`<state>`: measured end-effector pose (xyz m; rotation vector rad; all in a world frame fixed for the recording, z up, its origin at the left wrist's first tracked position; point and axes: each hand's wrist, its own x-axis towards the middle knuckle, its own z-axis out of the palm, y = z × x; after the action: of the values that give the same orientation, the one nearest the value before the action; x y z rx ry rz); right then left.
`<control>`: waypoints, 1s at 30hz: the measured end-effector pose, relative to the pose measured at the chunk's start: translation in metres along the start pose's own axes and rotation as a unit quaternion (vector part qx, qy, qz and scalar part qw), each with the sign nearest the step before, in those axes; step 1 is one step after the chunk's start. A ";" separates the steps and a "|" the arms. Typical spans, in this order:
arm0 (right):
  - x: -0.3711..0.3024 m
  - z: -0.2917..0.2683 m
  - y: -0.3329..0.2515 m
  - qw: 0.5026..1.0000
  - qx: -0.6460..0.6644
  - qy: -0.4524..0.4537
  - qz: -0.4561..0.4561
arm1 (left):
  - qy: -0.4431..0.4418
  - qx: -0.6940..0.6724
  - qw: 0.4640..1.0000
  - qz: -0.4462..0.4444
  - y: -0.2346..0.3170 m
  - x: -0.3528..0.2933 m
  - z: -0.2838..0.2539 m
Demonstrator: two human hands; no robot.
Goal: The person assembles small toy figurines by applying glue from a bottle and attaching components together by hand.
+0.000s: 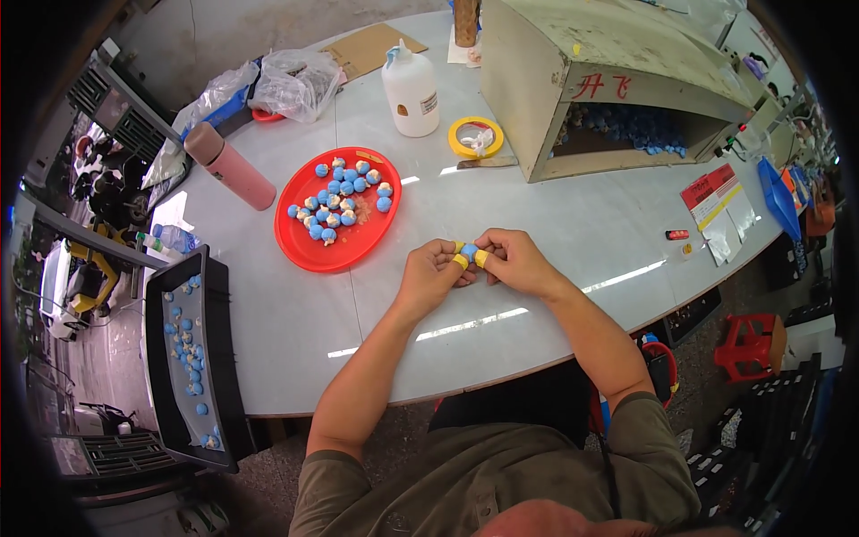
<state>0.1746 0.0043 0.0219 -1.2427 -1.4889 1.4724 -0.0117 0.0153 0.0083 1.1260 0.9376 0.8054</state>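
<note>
Both my hands meet over the table, pinching one small blue ball-shaped piece point(470, 252) between them. My left hand point(436, 269) grips it from the left, with yellow wraps on the thumb and a fingertip. From the right, my right hand point(516, 262) closes on the same piece, its thumb wrapped in yellow too. The far side of the piece is hidden by my fingers. Left of my hands lies a red round plate point(295, 253) with several blue and cream balls point(347, 204) gathered in its middle.
A black tray point(227, 376) with more balls sits at the left edge. Behind the plate stand a pink flask point(234, 170) and a white bottle point(412, 94). A yellow tape roll point(454, 136) lies by a metal cabinet point(528, 80) holding blue pieces. Printed cards point(716, 210) lie at right.
</note>
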 end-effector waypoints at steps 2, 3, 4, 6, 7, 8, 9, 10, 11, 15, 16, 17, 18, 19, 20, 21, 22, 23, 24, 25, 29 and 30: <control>0.000 0.002 -0.001 1.000 -0.003 0.015 0.022 | 0.002 0.000 1.000 -0.002 0.000 0.000 -0.001; 0.000 0.002 -0.002 1.000 -0.003 0.015 0.021 | -0.002 0.010 1.000 -0.003 0.000 0.001 -0.002; 0.000 0.001 -0.003 1.000 0.005 0.011 0.025 | -0.006 0.019 1.000 -0.004 0.000 0.001 -0.004; 0.000 0.001 -0.002 1.000 0.012 0.007 0.028 | -0.011 0.019 1.000 -0.009 0.002 0.001 -0.004; 0.000 0.001 0.000 1.000 0.003 0.008 0.015 | -0.017 0.018 1.000 -0.014 0.004 0.001 -0.004; 0.000 0.001 0.001 1.000 -0.006 0.009 0.002 | -0.017 0.018 1.000 -0.014 0.004 0.001 -0.004; 0.001 0.001 0.002 1.000 -0.006 0.008 0.002 | -0.014 0.016 1.000 -0.019 0.004 0.001 -0.004; 0.001 0.000 0.003 1.000 -0.014 0.013 0.002 | -0.012 0.013 1.000 -0.024 0.004 0.001 -0.004; 0.002 0.001 0.003 1.000 -0.022 0.016 0.003 | -0.011 0.013 1.000 -0.024 0.004 0.000 -0.003; 0.002 0.001 0.002 0.999 -0.025 0.021 0.006 | -0.015 0.013 1.000 -0.024 0.002 0.000 -0.004; 0.002 0.001 0.003 0.999 -0.029 0.020 0.005 | -0.024 0.004 1.000 -0.020 0.001 0.001 -0.005; 0.003 0.000 0.003 0.999 -0.032 0.019 0.005 | -0.024 0.004 0.999 -0.021 0.002 0.000 -0.005; 0.003 0.000 0.003 0.999 -0.032 0.020 0.005 | -0.028 0.005 0.999 -0.017 0.003 0.000 -0.005; 0.003 -0.001 0.004 0.999 -0.026 0.019 0.007 | -0.032 0.007 0.999 -0.013 0.003 0.000 -0.005; 0.003 -0.001 0.004 1.000 -0.020 0.018 0.009 | -0.033 0.007 0.999 -0.014 0.004 0.000 -0.004; 0.003 -0.001 0.005 1.000 -0.020 0.018 0.009 | -0.031 0.009 0.999 -0.015 0.004 0.000 -0.004; 0.003 -0.001 0.006 1.000 -0.018 0.016 0.007 | -0.029 0.011 0.999 -0.017 0.004 0.000 -0.004; 0.003 -0.001 0.007 1.000 -0.016 0.014 0.005 | -0.029 0.011 0.999 -0.017 0.004 0.000 -0.004; 0.003 0.000 0.007 1.000 -0.016 0.014 0.005 | -0.025 0.011 0.999 -0.016 0.003 0.000 -0.003; 0.003 0.001 0.006 1.000 -0.014 0.016 0.003 | -0.021 0.012 1.000 -0.016 0.003 0.000 -0.003; 0.002 0.002 0.004 0.999 -0.019 0.024 0.007 | -0.019 0.026 0.999 -0.013 0.001 0.000 -0.001; 0.002 0.003 0.004 0.999 -0.019 0.024 0.007 | -0.016 0.029 0.999 -0.008 0.001 0.000 0.000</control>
<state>0.1722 0.0050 0.0174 -1.3055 -1.4852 1.4190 -0.0121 0.0153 0.0095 1.1775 0.9472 0.7496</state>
